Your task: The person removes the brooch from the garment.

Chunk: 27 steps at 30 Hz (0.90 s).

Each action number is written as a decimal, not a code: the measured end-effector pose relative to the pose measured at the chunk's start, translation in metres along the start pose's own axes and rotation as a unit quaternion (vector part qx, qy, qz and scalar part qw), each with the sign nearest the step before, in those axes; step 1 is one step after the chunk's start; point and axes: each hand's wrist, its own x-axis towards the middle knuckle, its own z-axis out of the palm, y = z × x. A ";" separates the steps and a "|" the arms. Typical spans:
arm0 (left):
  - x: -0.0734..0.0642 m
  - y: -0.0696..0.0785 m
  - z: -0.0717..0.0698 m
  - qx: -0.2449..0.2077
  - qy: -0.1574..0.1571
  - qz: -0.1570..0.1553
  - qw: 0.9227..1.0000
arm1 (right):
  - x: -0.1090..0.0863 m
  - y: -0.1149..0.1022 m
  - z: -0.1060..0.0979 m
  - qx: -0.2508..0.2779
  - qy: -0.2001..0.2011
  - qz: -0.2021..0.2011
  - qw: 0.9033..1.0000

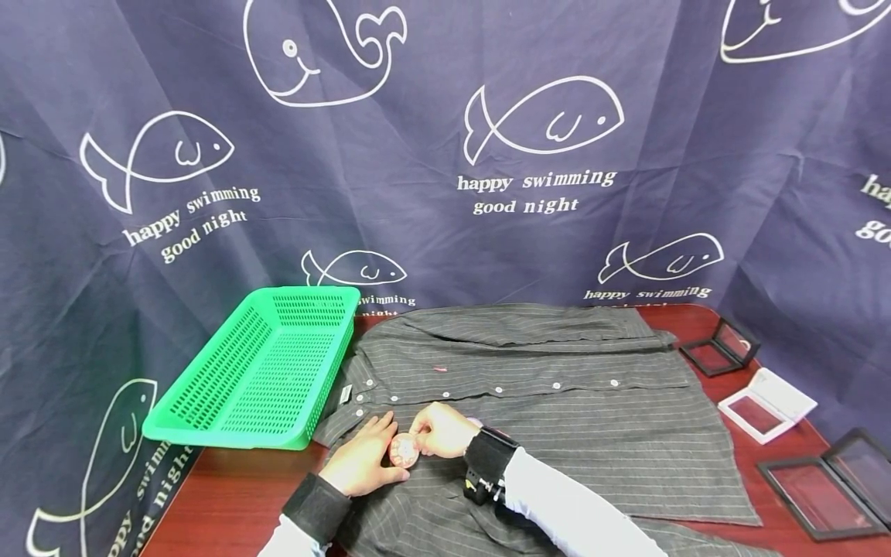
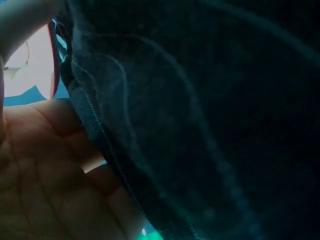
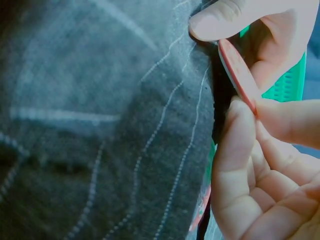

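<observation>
A dark grey striped shirt [image 1: 529, 433] with white buttons lies spread out, its collar toward the left. My right hand [image 1: 444, 430] pinches a thin round red-and-white disc [image 1: 404, 450] between thumb and fingertips; the right wrist view shows the disc [image 3: 239, 75] edge-on, beside a stitched fabric edge. My left hand [image 1: 363, 456] grips that fabric edge, its thumb [image 3: 212, 22] pressing on the cloth right at the disc's upper end. From the left wrist, the stitched cloth [image 2: 120, 150] covers part of the left fingers.
A green perforated basket [image 1: 306, 433] stands at the left. Along the right side are a small black hinged frame [image 1: 724, 352], a white one [image 1: 766, 406] and a larger black one [image 1: 821, 495]. Behind the reddish-brown table [image 1: 230, 480] hangs a blue curtain [image 1: 431, 224] with fish drawings.
</observation>
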 end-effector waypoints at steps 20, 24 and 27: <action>0.000 0.004 -0.003 -0.001 -0.013 -0.012 1.000 | -0.022 0.019 -0.027 0.077 0.044 0.014 0.996; 0.000 0.003 -0.003 0.000 -0.012 -0.014 1.000 | -0.032 0.023 -0.042 0.089 0.074 0.004 0.993; 0.000 0.003 -0.003 -0.006 -0.011 -0.015 1.000 | -0.038 0.025 -0.055 0.079 0.108 -0.001 0.991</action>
